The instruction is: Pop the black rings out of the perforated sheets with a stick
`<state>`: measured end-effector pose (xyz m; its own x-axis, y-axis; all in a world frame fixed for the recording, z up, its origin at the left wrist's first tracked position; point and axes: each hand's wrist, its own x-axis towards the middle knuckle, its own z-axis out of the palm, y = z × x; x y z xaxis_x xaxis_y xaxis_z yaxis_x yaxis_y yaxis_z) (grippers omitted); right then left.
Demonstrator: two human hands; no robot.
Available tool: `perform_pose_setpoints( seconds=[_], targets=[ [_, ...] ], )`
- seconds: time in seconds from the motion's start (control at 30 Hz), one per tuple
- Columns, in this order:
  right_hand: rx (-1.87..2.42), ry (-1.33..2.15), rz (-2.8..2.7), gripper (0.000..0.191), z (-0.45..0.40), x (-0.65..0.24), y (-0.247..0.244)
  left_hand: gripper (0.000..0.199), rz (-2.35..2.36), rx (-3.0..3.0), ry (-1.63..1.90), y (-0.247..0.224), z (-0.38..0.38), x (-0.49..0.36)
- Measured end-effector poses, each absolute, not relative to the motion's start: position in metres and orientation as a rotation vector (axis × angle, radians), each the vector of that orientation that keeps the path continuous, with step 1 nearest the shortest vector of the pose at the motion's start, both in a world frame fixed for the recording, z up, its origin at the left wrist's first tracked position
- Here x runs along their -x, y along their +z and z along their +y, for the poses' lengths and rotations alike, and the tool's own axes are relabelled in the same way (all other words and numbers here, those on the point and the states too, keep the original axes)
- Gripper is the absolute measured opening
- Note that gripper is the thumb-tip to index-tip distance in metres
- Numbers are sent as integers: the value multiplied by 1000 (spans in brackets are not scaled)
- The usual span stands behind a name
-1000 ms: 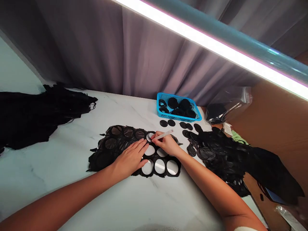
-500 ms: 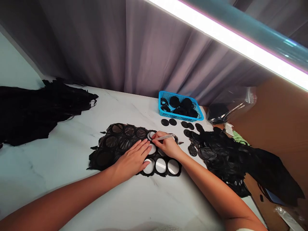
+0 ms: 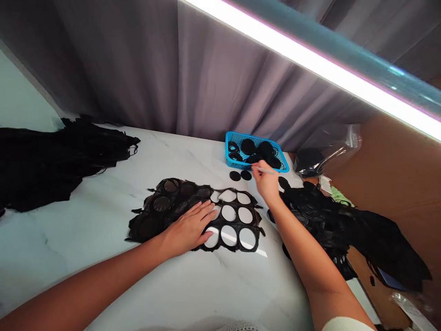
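My left hand (image 3: 193,226) lies flat, fingers stretched out, on a black sheet (image 3: 151,225) with rows of round cut-outs. Right of that hand several circles are open holes with white showing through; to its left most are filled with thin dark material. My right hand (image 3: 268,181) is closed around a slim pale pen-like tool (image 3: 264,170), just in front of the blue basket (image 3: 237,164). Whether its fingertips also pinch a black piece cannot be made out. Two black discs (image 3: 235,176) lie on the table left of this hand.
Black rings and discs fill the basket. A heap of black pieces (image 3: 317,216) spreads at right, a clear plastic bag (image 3: 327,149) behind it. Black fabric (image 3: 44,161) covers the far left of the white marbled table (image 3: 179,294). A bright tube lamp (image 3: 303,55) hangs overhead.
My right hand has moved from the sheet up and right to the basket's front edge, still holding the tool. More open holes are visible at the sheet's right. My left hand stays put.
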<state>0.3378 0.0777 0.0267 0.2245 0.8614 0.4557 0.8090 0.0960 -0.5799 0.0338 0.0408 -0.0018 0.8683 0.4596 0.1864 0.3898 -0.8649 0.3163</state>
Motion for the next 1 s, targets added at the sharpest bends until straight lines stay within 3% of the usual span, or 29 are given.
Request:
perform_pose_setpoints(
  seconds=[0.13, 0.27, 0.37, 0.53, 0.73, 1.0],
  targets=[
    [1712, 246, -1275, 24, 65, -377, 41, 48, 645, -2769, 399, 6, 40, -34],
    [1457, 862, -847, 34, 23, -377, 38, 46, 507, -2800, 415, 13, 31, -53],
    [1245, 1159, -498, 31, -4, -370, 31, 46, 350, -2788, 343, 9, 18, -77],
    [1055, 1367, -196, 24, -26, -363, 18, 53, 385, -2769, 301, -6, 2, -97],
    [1047, 1318, -409, 24, -29, -350, 23, 57, 308, -2710, 274, -3, -8, -101],
    [1458, 1188, -1285, 24, -44, -331, 16, 62, 269, -2671, 230, 9, -26, -108]
  ],
)
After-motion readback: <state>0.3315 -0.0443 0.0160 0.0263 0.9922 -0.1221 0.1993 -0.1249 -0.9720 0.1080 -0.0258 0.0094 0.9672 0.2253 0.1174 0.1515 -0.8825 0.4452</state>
